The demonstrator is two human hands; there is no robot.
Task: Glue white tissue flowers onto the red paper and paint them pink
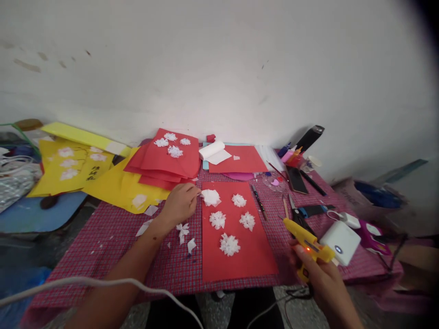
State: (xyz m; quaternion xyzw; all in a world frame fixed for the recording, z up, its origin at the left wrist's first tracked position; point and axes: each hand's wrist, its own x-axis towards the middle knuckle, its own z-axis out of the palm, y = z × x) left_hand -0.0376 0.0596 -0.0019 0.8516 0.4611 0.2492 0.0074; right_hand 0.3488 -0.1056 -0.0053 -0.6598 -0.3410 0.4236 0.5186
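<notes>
Where a checked cloth [113,237] meets a pale wall [219,68], white paper flowers [229,245] dot a red sheet [236,269]

While the wall rises plain behind the table, marked by brownish smudges at the left and a few fine dark scratches, the cloth covers the work surface and drops over its near edge. Speckled floor [212,313] shows below, between the person's dark-clad legs, and a blue board [51,214] sits off to the left, beneath yellow sheets [78,160] with painted blossoms.

The red sheet lies flat at the near side of the table, five flowers on or just over it. At its top left corner the left hand [181,201] has its fingertips drawn together beside one flower; I cannot tell whether they grip it. The right hand [318,269] is wrapped round the handle of a yellow glue gun [303,235], right of the sheet, a small orange light glowing on its side.

White scraps [191,245] are scattered on the cloth left of the sheet. Behind it rest a roll of white paper [211,150] and a stack of red sheets [154,162], the top one bearing four more flowers. To the right are scissors [297,217] and a white box [340,242], and a white cord [137,283] crosses the foreground
</notes>
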